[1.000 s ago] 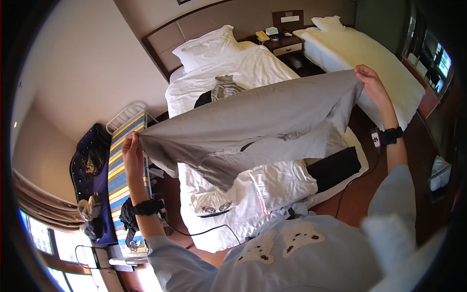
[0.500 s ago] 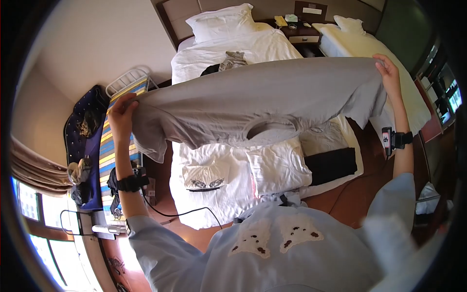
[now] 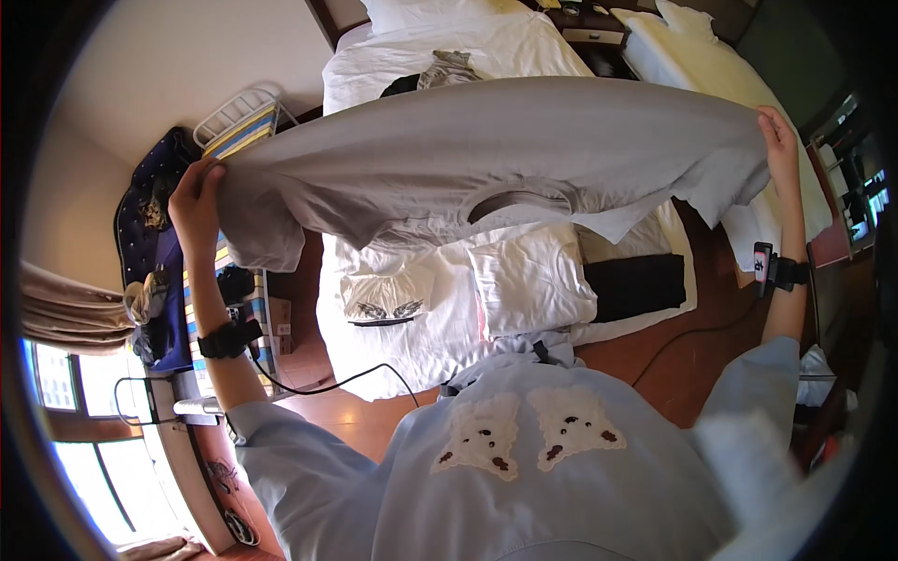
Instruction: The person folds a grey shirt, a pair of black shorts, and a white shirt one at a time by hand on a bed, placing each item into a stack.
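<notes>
A gray shirt (image 3: 393, 140) is stretched wide above the bed, its round neckline facing me at the lower edge. My left hand (image 3: 196, 198) is closed on one end of it, and my right hand (image 3: 778, 140) pinches the opposite end. Below the shirt, a folded white garment (image 3: 531, 285) lies on the bed, with a folded black garment (image 3: 636, 286) to its right. A white item with a dark wing-like print (image 3: 385, 292) lies to the left. Part of a light gray folded garment (image 3: 622, 241) shows behind the black one.
The white bed (image 3: 374, 360) spans the middle. Crumpled gray and black clothes (image 3: 447, 70) lie farther back on it. A second bed (image 3: 692, 79) stands at the right, a dark tufted chair (image 3: 140, 210) and a striped cot (image 3: 245, 131) at the left. Cables run from both wrist devices.
Both hands have moved outward, drawing the gray shirt wider. The view has tilted down, so the beds and headboard sit higher in the frame.
</notes>
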The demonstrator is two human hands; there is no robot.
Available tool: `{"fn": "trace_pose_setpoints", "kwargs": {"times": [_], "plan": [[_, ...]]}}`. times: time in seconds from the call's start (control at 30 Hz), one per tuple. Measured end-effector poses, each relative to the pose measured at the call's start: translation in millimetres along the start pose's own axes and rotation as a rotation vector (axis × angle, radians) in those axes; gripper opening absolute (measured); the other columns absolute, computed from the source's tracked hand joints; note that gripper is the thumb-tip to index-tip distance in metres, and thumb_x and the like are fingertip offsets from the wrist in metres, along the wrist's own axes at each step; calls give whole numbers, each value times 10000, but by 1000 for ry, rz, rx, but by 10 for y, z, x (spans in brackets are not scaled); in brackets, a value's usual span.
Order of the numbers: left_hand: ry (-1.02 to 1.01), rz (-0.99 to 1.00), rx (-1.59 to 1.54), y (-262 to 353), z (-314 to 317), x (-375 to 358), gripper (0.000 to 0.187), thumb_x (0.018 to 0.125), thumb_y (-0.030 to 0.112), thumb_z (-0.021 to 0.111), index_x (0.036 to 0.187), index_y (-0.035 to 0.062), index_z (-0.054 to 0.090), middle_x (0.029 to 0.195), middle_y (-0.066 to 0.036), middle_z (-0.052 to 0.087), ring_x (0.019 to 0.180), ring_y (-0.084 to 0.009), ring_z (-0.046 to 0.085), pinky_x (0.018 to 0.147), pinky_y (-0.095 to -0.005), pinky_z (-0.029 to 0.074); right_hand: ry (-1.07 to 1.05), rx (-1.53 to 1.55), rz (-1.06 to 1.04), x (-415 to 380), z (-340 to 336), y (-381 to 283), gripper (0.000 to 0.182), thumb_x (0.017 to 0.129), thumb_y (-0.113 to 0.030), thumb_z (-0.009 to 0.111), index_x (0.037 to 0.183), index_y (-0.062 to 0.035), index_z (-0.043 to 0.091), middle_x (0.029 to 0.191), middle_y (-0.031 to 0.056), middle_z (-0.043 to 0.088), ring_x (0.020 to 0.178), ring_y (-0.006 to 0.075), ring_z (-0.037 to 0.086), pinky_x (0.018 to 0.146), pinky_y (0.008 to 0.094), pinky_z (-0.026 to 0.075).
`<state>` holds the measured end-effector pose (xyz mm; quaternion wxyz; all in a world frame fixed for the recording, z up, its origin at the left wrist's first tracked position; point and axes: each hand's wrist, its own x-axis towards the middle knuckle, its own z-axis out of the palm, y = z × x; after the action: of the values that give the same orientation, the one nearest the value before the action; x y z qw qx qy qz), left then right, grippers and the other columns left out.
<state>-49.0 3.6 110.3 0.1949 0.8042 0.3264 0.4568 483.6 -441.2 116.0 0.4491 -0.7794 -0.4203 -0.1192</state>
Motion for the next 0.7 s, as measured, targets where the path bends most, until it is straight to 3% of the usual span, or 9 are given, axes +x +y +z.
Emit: {"fn": "trace_pose_setpoints", "kwargs": {"times": [0.1, 0.2, 0.3, 0.4, 0.47, 0.53, 0.57, 0.63, 0.7], "plan": [[-66, -34, 51, -53, 18, 60, 179, 741, 116, 576, 874, -4, 579, 767, -55, 608, 705, -60, 520, 660, -193, 405, -51, 91, 60, -66, -27, -40, 160, 816, -92, 460, 929, 15, 501, 808, -10, 496, 769, 65, 444, 713, 174, 333], [-82, 69, 94, -42, 248, 77, 166, 745, 109, 559, 867, -2, 575, 764, -75, 607, 699, -86, 536, 659, -208, 408, -115, 149, 65, -107, 55, -84, 158, 816, -66, 439, 944, 9, 492, 828, -4, 494, 779, 60, 443, 720, 168, 327], [-62, 117, 173, -79, 425, 83, 155, 749, 93, 538, 869, 1, 572, 754, -91, 601, 683, -125, 551, 658, -226, 412, -135, -62, 53, -109, 57, 137, 159, 813, -51, 426, 944, 7, 495, 863, 9, 506, 822, 73, 452, 753, 176, 324], [-76, 124, 133, 20, 450, -28, 141, 750, 74, 519, 859, -7, 559, 776, -99, 585, 708, -152, 544, 680, -236, 405, 24, -174, -44, -292, 21, 211, 164, 818, -70, 429, 948, 5, 495, 911, 22, 517, 881, 96, 458, 797, 195, 318], [-122, 202, 64, -18, 380, -198, 121, 758, 47, 491, 842, -17, 552, 799, -86, 571, 755, -144, 529, 703, -237, 395, -19, -32, 23, -551, -29, 131, 172, 824, -90, 429, 950, 7, 496, 940, 31, 517, 912, 111, 454, 820, 211, 313], [-160, 48, -69, 81, 312, -536, 120, 760, 30, 475, 841, -12, 553, 822, -74, 564, 773, -134, 517, 713, -245, 394, 33, 128, 187, -1011, -111, 188, 185, 829, -116, 432, 950, 8, 496, 963, 41, 514, 933, 123, 452, 836, 224, 309], [-313, -164, -38, -17, 143, -882, 117, 755, 29, 477, 835, 0, 557, 848, -68, 561, 786, -123, 504, 718, -248, 389, 105, 212, 323, -1366, -137, 373, 193, 832, -132, 434, 950, 8, 496, 971, 45, 511, 939, 126, 452, 840, 229, 308], [-370, -173, -148, -237, 25, -1317, 119, 721, 14, 480, 811, 3, 556, 803, -57, 564, 747, -123, 504, 687, -245, 395, 111, 157, 324, -1860, -174, 477, 205, 830, -147, 441, 951, 11, 495, 937, 45, 506, 893, 118, 456, 815, 227, 319], [-417, -298, -69, -118, -4, -1685, 83, 699, -10, 465, 729, -1, 542, 760, -65, 569, 711, -129, 505, 664, -244, 397, 22, 367, 528, -2263, -161, 403, 177, 825, -147, 452, 912, -1, 498, 873, 29, 499, 830, 104, 454, 765, 226, 337]]}}
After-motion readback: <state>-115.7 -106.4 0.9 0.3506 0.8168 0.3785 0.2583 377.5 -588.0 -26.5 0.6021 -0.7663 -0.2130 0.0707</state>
